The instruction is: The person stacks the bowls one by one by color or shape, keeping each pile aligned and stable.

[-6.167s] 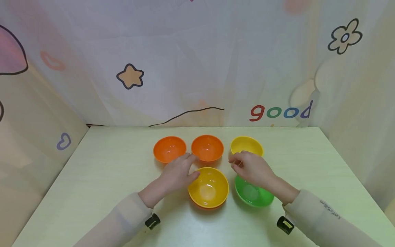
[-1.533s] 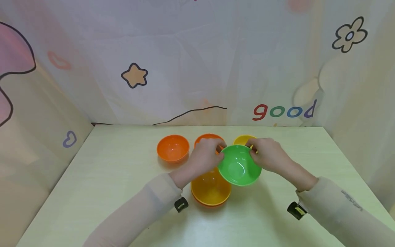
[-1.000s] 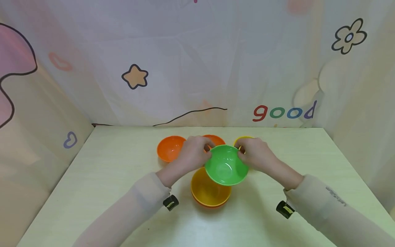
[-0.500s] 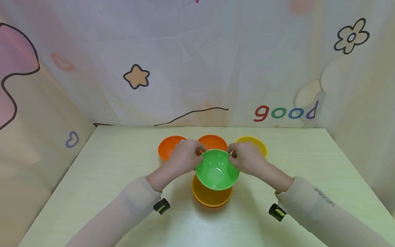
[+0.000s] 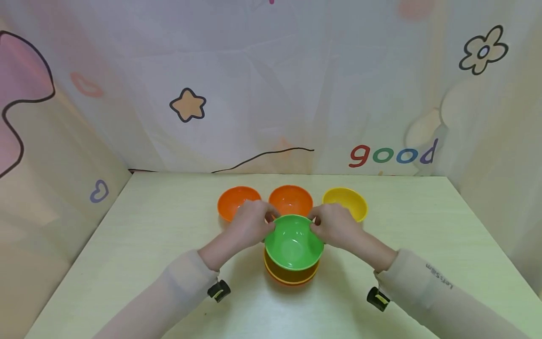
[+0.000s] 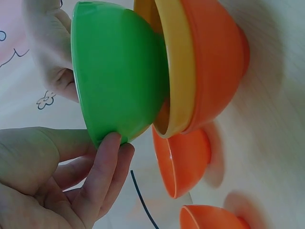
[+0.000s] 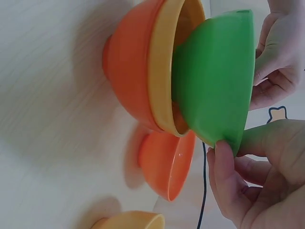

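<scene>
A green bowl (image 5: 294, 245) is held by its rim between both hands, its base partly inside the yellow bowl (image 5: 292, 277) beneath. My left hand (image 5: 251, 220) pinches the left side of the rim, thumb inside and fingers underneath. On the opposite side my right hand (image 5: 337, 225) pinches the rim likewise. In the left wrist view the yellow bowl sits nested in an orange bowl (image 6: 217, 67), which stands on the table. From the right wrist the green bowl (image 7: 219, 76) looks slightly tilted, its rim well above the yellow one.
Behind the hands stand two orange bowls, the left one (image 5: 237, 197) and the middle one (image 5: 291, 197), and a yellow bowl (image 5: 347, 201) at the right. The pale table (image 5: 169, 207) meets a printed cloth backdrop (image 5: 254, 94) at its rear edge.
The green bowl was lifted from the table right of the stack, carried left in both hands, then lowered into the top of the yellow bowl. The back bowls stayed put.
</scene>
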`<state>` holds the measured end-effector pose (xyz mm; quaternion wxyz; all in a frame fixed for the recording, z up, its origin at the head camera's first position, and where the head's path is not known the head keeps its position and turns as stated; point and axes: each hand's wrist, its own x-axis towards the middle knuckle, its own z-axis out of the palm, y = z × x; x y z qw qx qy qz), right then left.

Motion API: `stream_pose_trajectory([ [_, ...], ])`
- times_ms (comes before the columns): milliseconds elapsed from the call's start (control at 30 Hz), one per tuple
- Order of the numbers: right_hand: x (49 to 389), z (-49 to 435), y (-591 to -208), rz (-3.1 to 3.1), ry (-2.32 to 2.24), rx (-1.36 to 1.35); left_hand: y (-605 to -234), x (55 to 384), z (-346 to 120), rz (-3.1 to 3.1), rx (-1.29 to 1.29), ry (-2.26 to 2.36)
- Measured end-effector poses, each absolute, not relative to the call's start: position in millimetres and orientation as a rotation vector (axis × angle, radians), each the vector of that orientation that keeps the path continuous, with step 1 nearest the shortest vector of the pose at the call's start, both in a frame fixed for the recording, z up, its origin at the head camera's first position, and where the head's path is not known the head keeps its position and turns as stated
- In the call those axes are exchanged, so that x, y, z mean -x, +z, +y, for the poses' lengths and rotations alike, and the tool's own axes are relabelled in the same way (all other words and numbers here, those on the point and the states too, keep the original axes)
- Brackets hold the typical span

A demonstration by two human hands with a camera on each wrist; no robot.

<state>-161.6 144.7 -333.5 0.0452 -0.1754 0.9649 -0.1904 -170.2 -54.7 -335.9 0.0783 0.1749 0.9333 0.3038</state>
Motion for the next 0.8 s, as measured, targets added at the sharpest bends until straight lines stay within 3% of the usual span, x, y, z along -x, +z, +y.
stream_pose_trajectory([
  [800, 157.8, 143.4, -352.0, 2.932, -0.608, 0.606, -352.9, 166.9, -54.9, 2.799, -0.547, 0.896],
])
